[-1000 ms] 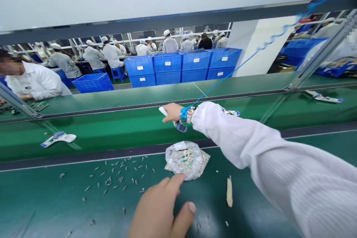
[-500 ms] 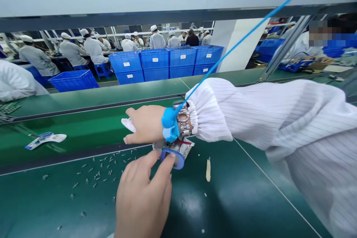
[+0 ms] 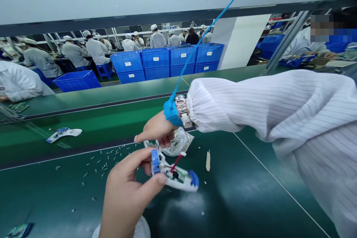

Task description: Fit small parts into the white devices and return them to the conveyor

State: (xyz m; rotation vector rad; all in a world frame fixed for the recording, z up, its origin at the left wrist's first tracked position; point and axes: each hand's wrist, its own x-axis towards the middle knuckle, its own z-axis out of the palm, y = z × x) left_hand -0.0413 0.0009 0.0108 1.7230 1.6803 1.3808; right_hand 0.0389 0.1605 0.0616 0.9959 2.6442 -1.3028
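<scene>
"Taking the head view, where was the curved white-and-blue unit (image 3: 182, 182)?"

"Just below the centre of the frame, green circuitry exposed, with a red lead (image 3: 175, 163) rising from it."

"What was the state of the left hand (image 3: 125, 186)?"

"Pinched: thumb and fingers gripped the unit at its blue left end."

"And the right hand (image 3: 156, 128)?"

"It was at the centre of the frame, with one digit extended toward the lower left and others bent downward. Whether it held anything could not be determined. A blue wrist strap (image 3: 171, 112) and a metal watch (image 3: 182, 111) encircled its wrist."

"Which items were adjacent?"

"A clear bag (image 3: 180, 143) of small parts, partly covered by the right hand; a beige stick (image 3: 208, 161), right of centre; small metal parts (image 3: 105, 166), scattered left of centre. A second unit (image 3: 71, 132) lay farther left, on the green belt (image 3: 111, 121)."
</scene>
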